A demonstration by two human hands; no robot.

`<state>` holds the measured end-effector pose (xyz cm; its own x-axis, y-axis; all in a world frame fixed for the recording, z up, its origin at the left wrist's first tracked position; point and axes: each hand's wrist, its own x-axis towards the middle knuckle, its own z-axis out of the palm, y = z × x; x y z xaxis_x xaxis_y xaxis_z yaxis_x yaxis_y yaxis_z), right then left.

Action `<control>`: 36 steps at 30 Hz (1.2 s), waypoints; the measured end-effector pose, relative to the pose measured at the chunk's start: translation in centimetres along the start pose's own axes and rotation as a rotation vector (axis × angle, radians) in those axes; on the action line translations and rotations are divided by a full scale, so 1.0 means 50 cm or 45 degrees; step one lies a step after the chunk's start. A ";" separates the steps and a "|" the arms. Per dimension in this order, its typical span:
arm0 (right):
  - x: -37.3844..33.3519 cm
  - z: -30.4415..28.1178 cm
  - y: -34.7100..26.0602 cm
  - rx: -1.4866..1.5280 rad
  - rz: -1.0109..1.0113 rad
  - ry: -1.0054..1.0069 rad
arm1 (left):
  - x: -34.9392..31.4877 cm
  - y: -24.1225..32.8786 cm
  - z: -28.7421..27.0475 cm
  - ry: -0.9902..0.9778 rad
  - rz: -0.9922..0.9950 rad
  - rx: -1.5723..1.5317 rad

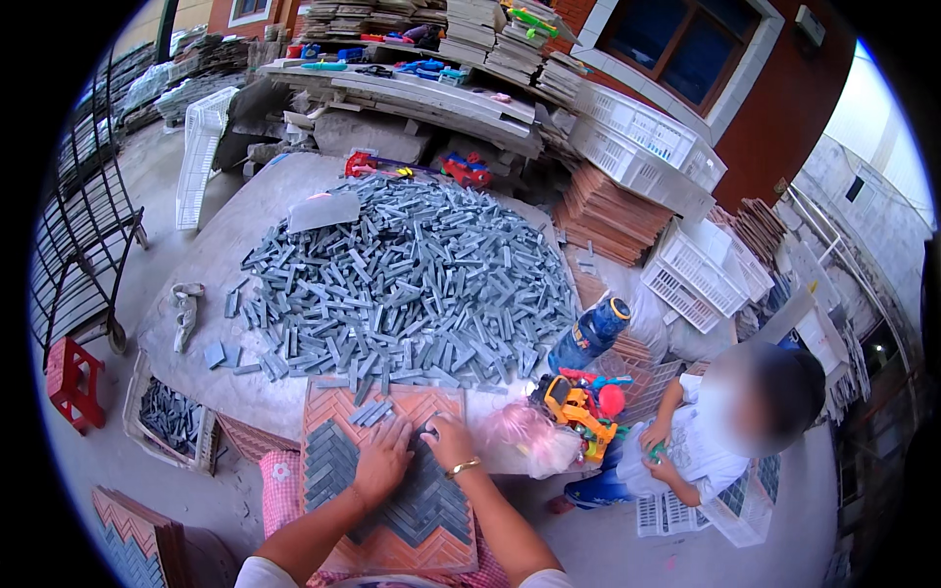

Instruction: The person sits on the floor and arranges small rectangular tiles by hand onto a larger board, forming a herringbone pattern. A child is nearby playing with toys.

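Note:
A reddish-orange tray (438,557) with a herringbone pattern lies in front of me, its near part over pink checked cloth. Dark grey tile strips (331,461) fill many of its slots in zigzag rows. My left hand (384,461) rests flat on the tray, fingers stretched forward, just below a few loose grey strips (371,412). Beside it, my right hand (451,443), with a gold bangle on the wrist, is closed in a pinch on a small dark tile strip (429,431) at the tray's surface. The fingers partly hide this strip.
A big heap of grey tile strips (412,274) covers the table beyond the tray. To the right are a blue bottle (590,333), a yellow toy digger (578,412) and pink hair-like material (529,436). A child (701,431) stands there. A crate (211,436) of strips sits at left.

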<state>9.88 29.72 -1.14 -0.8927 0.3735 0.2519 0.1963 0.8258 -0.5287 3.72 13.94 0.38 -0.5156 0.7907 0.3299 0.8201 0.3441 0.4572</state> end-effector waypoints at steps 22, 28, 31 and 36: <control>0.044 0.024 -0.069 0.226 0.102 -0.253 | 0.045 -0.117 -0.014 0.282 -0.243 -0.089; 0.040 0.016 -0.056 0.199 0.009 -0.232 | 0.043 -0.124 -0.006 0.425 -0.204 -0.050; 0.030 0.033 -0.054 0.136 -0.007 -0.131 | 0.045 -0.123 -0.001 0.522 -0.242 -0.145; 0.039 0.056 -0.046 0.100 -0.062 -0.092 | 0.045 -0.116 -0.009 0.527 -0.303 -0.224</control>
<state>6.53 27.38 -1.71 -0.9280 0.2999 0.2213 0.1221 0.8057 -0.5795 -2.30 13.48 -1.18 -0.7677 0.4214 0.4828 0.6318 0.3717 0.6802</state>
